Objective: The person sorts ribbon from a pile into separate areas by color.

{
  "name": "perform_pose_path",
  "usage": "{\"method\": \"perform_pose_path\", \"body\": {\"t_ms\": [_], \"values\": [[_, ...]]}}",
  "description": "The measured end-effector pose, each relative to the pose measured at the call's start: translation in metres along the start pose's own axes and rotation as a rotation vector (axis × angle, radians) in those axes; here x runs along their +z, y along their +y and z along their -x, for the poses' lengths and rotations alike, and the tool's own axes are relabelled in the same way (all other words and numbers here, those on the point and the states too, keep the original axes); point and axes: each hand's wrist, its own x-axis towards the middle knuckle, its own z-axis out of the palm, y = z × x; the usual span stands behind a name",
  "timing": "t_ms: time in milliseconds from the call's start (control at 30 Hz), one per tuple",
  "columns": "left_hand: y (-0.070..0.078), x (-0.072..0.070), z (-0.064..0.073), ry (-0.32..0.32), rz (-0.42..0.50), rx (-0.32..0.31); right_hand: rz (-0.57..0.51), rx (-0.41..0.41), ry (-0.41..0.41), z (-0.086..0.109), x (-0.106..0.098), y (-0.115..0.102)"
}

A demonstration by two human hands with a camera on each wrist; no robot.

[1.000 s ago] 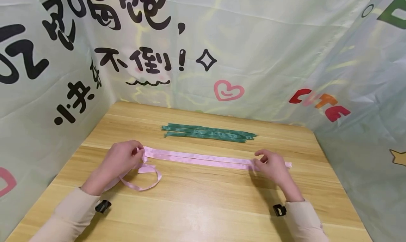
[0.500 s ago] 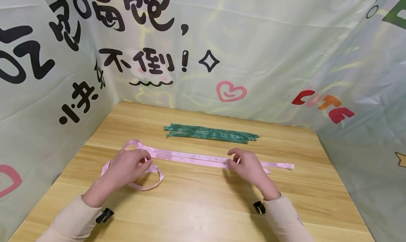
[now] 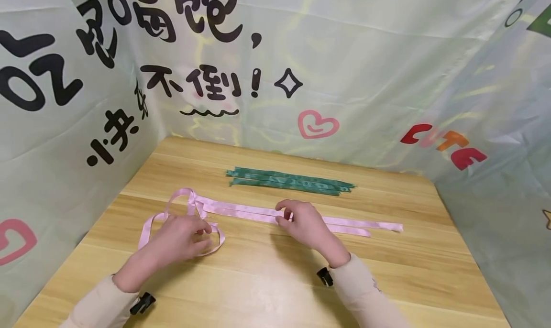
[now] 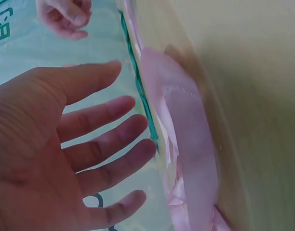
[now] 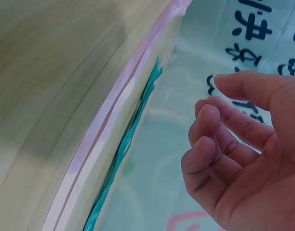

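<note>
A long pink satin ribbon (image 3: 245,212) lies on the table in two side-by-side strands, with loose loops at its left end. My left hand (image 3: 181,237) is over those loops. In the left wrist view its fingers (image 4: 109,144) are spread and hold nothing, beside the ribbon's broad loop (image 4: 193,134). Over the middle of the strands is my right hand (image 3: 303,225), overlapping them in the head view. From the right wrist its fingers (image 5: 200,159) look loosely bent, with nothing between them and the pink strands (image 5: 97,130) off to the side.
Several green ribbon strips (image 3: 292,180) lie in a row behind the pink one. Printed cloth walls (image 3: 370,79) close in the wooden table (image 3: 258,285) at the back and sides. A small black clip-like piece (image 3: 325,277) sits at the right cuff.
My right hand has slid leftward along the pink strands, from near their right end to the middle. My left hand has come off the ribbon's left end and moved nearer to me.
</note>
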Motion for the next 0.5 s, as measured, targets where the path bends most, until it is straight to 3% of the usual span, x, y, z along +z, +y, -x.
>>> {"method": "perform_pose_path", "body": {"t_ms": [200, 500], "values": [[0.001, 0.003, 0.003, -0.117, 0.009, -0.026, 0.001, -0.065, -0.035, -0.007, 0.011, -0.017], [-0.003, 0.011, 0.005, -0.170, 0.051, -0.023, 0.012, -0.153, -0.073, -0.015, 0.027, -0.037]]}}
